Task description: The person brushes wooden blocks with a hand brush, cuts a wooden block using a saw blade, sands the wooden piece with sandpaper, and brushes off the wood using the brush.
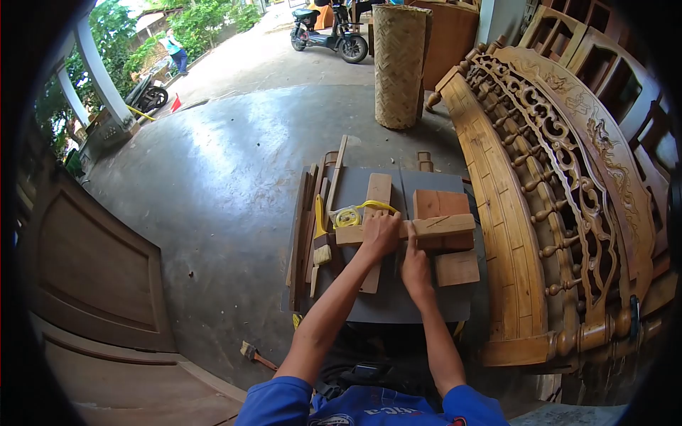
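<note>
My left hand [382, 233] is closed over a long wooden block [447, 226] that lies crosswise on the grey work table [355, 302]. A yellow tape measure [347, 217] rests beside it, its blade pulled out and curving to my left fingers. My right hand [415, 268] reaches the near edge of the block with the index finger stretched along it and the other fingers curled; what they hold, if anything, is hidden. Under the crosswise block lies a flat wooden board [379, 188]. Redder wooden blocks [440, 204] sit at the right.
Thin wooden strips [302, 220] and a yellow-handled paintbrush [320, 220] lie along the table's left side. Another brush [257, 355] is on the floor. A carved wooden bed panel [497, 206] stands close on the right, and a woven roll [398, 67] stands behind. Panelled doors [92, 263] are at left.
</note>
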The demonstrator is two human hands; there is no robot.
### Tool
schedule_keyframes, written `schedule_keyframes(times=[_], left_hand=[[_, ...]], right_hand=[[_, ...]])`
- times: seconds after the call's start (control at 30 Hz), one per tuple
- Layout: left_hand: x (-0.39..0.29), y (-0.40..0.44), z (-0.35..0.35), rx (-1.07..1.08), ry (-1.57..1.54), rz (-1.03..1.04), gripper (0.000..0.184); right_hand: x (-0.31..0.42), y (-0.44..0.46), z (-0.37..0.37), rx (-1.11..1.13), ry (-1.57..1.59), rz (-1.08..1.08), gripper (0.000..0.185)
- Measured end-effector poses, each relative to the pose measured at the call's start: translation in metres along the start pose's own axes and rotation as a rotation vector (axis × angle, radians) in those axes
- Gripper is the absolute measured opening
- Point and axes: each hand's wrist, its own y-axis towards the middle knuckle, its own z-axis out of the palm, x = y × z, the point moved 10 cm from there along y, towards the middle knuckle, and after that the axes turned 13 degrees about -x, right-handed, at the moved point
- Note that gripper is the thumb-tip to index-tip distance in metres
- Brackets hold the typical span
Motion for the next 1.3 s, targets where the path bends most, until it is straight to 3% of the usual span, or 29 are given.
schedule_keyframes(times=[0.17, 0.3, 0.37, 0.47, 0.7, 0.83, 0.9, 1.1, 1.3], left_hand=[[-0.003, 0.000, -0.005, 0.076, 0.004, 0.010, 0.026], [-0.003, -0.003, -0.001, 0.087, -0.002, 0.010, 0.030], [-0.002, -0.001, -0.001, 0.092, -0.004, 0.008, 0.031], [-0.008, 0.001, -0.014, -0.022, -0.015, 0.063, 0.018], [-0.008, 0.000, -0.016, -0.008, -0.020, 0.054, 0.020], [-0.006, -0.001, -0.014, 0.009, -0.014, 0.044, 0.021], [-0.007, 0.000, -0.014, 0.013, -0.020, 0.032, 0.021], [-0.009, 0.000, -0.019, 0.017, -0.030, 0.036, 0.020], [-0.009, 0.000, -0.017, -0.001, -0.027, 0.052, 0.019]], right_hand=[[-0.019, -0.113, -0.028, -0.013, -0.018, -0.008, 0.073], [-0.022, -0.148, -0.046, 0.181, -0.078, 0.132, 0.066], [-0.021, -0.147, -0.052, 0.183, -0.067, 0.133, 0.064], [-0.015, -0.141, -0.060, 0.176, -0.057, 0.111, 0.061], [-0.010, -0.141, -0.073, 0.009, 0.052, 0.088, 0.059], [-0.046, -0.154, -0.056, 0.077, 0.396, 0.466, 0.037], [-0.066, -0.167, -0.033, 0.196, 0.506, 0.628, 0.039], [-0.061, -0.171, -0.031, 0.170, 0.688, 0.781, 0.043], [-0.065, -0.172, -0.030, 0.171, 0.699, 0.691, 0.041]])
